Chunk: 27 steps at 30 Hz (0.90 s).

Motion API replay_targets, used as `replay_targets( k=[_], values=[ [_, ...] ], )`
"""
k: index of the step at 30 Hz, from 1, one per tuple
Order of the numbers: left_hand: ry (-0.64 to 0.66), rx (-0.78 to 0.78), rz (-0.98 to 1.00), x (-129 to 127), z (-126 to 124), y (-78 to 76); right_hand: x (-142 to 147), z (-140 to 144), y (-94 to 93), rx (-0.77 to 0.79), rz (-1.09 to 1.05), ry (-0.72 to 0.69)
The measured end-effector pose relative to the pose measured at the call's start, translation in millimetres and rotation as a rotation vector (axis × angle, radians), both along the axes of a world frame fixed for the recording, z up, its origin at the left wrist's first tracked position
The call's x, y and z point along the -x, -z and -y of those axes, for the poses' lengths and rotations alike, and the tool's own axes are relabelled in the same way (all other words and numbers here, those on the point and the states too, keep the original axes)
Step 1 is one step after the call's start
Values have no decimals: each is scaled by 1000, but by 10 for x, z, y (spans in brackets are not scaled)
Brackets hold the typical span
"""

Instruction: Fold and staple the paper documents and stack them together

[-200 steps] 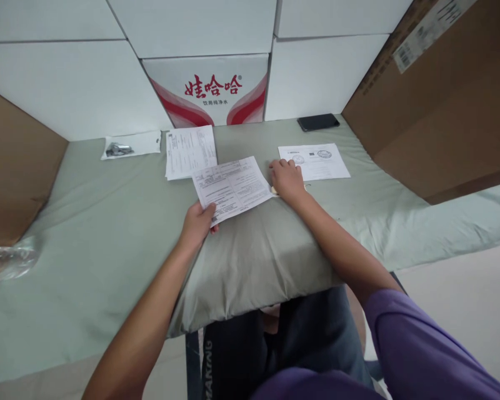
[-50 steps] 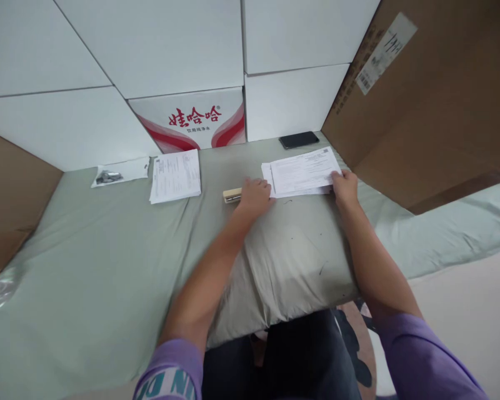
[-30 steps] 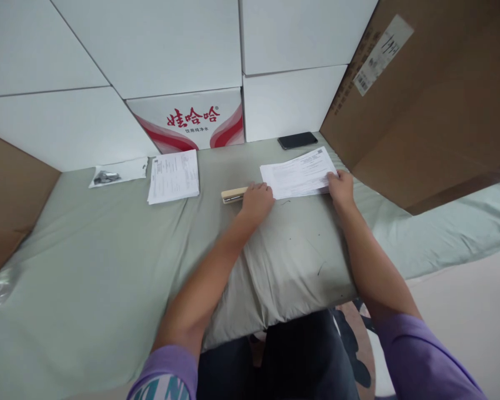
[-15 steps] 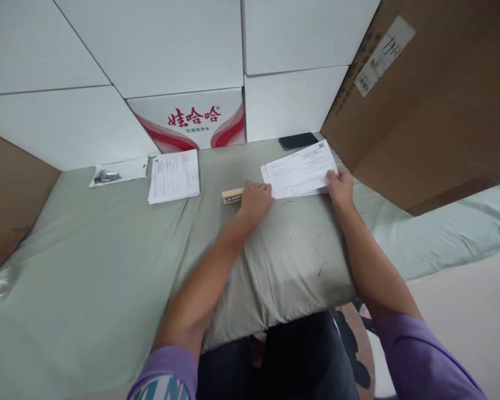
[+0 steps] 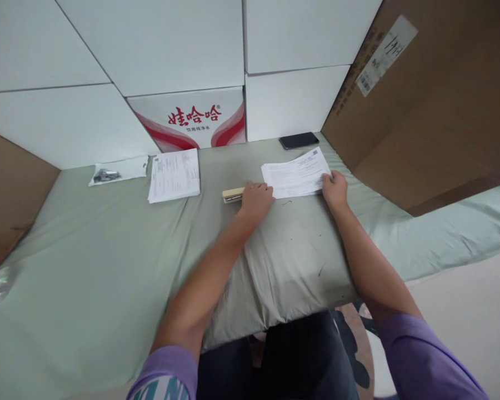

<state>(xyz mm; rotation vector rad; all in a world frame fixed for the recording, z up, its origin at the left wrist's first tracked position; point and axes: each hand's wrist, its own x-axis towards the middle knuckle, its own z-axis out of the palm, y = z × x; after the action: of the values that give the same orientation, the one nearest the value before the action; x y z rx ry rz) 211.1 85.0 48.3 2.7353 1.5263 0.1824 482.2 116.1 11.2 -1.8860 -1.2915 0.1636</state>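
Note:
A cream-coloured stapler lies on the cloth-covered surface, its front part hidden under my left hand. The fingers of that hand are wrapped over it, close to the left end of some printed sheets. My right hand pinches the sheets at their right edge, and they bow upward slightly in the middle. Whether the left end of the sheets is between the stapler's jaws is hidden by my left hand.
Another stack of printed papers lies to the left, beside a clear bag with small dark items. A black phone rests behind the sheets. White boxes line the back; a large brown carton stands at the right.
My right hand has moved slightly left and nearer me with the sheets' right end, and the sheets now bend. My left hand stays on the stapler.

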Motion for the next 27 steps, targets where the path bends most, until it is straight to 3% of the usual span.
replay_targets(
  k=[11, 17, 19, 22, 25, 27],
  values=[
    [-3, -18, 6, 4, -24, 38, 21, 31, 31, 203, 240, 99],
    [1, -19, 3, -29, 2, 61, -5, 34, 51, 176, 249, 160],
    [6, -85, 28, 21, -3, -66, -31, 36, 39, 64, 218, 155],
    [-119, -205, 128, 321, -51, -457, -36, 56, -3, -108, 184, 146],
    [-364, -303, 250, 931, -127, -819, 33, 103, -67, -190, 179, 87],
    [-466, -303, 299, 1420, -178, -845, 120, 146, -116, -224, 195, 21]
  ],
)
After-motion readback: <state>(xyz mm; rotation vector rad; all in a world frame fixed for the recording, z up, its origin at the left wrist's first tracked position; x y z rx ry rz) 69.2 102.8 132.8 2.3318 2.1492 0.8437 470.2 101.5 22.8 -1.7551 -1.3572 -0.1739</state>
